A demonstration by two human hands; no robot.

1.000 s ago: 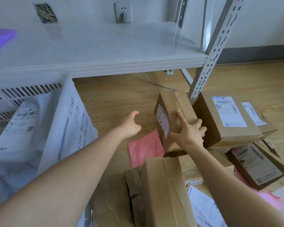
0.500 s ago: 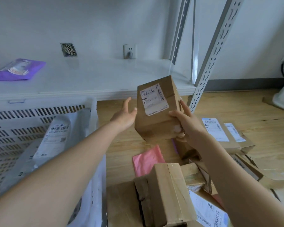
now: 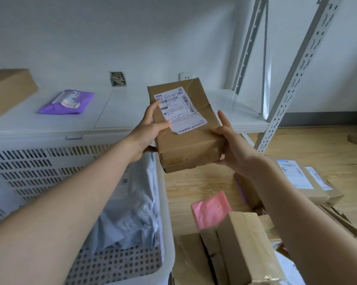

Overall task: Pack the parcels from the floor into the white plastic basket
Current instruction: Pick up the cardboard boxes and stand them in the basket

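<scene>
- Both hands are holding a brown cardboard parcel with a white shipping label [image 3: 186,124] in the air, above the gap between the basket and the floor pile, label side facing the camera
- The left hand [image 3: 147,132] is gripping the parcel's left edge, thumb lying across the label's lower left corner and fingers wrapping behind; the right hand [image 3: 233,149] is clasping the lower right corner, thumb on the front face and fingers going underneath
- The white perforated plastic basket [image 3: 165,202] is sitting at the near left, already holding pale grey plastic mailer bags [image 3: 130,212]; the parcel is hanging just right of its far right corner, not yet over the opening
- Other cardboard boxes [image 3: 241,249] and a flat pink mailer [image 3: 211,208] are waiting on the wooden floor [image 3: 194,188] at the near right, so much of the packing is, by my judgement, not yet done
- A purple pouch [image 3: 67,101] is lying on the white low shelf [image 3: 235,120] behind the basket
- Risks as I am judging them: the parcel's taped wrapping is looking creased and slick, so a loose hold could be letting it slip onto the boxes below
- Swinging left too low could be clipping the basket rim and tipping the parcel out
- Dropping it onto the soft bags could be leaving it tilted, wasting room for the rest
</scene>
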